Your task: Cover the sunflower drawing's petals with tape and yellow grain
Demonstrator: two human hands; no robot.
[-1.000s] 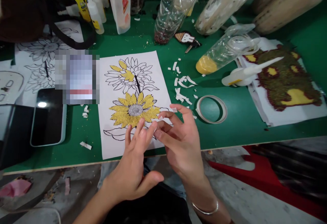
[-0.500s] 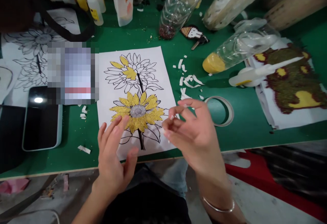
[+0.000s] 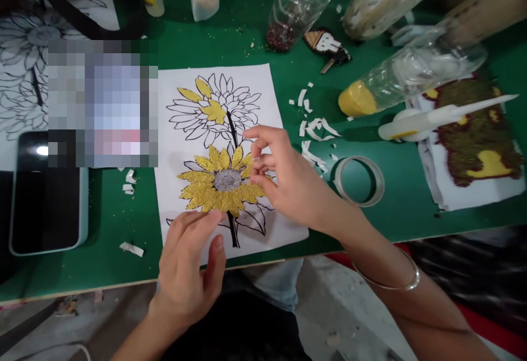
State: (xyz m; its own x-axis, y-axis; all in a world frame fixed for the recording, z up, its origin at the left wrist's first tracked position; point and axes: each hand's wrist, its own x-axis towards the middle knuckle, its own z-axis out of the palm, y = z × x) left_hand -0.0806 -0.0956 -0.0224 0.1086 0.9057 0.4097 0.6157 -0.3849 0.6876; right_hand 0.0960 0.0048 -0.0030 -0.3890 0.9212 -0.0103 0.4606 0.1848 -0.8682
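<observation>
A paper sheet (image 3: 284, 224) with a line drawing of two flowers lies before me. The lower flower (image 3: 206, 196) has petals covered in yellow grains around a grey centre; the upper flower (image 3: 214, 110) is yellow on only a few petals. My left hand (image 3: 187, 259) is over the sheet's lower left part, fingers slightly bent and thumb apart, holding nothing. Above the lower flower's right petals, my right hand (image 3: 275, 177) has its thumb and fingers curled close together. Whether a small bit is between them I cannot make out.
White paper scraps (image 3: 321, 128), a tape roll (image 3: 359, 181) and keys (image 3: 329, 48) lie right of the sheet. Beyond are a bottle with yellow grains (image 3: 358, 97), a white glue bottle (image 3: 428, 121) and a grain-covered picture (image 3: 473, 130). A phone (image 3: 47, 196) lies left.
My right hand has moved left and up from the sheet's right edge to over the lower flower. My left hand has lowered slightly, its fingers more bent. The view has shifted a little.
</observation>
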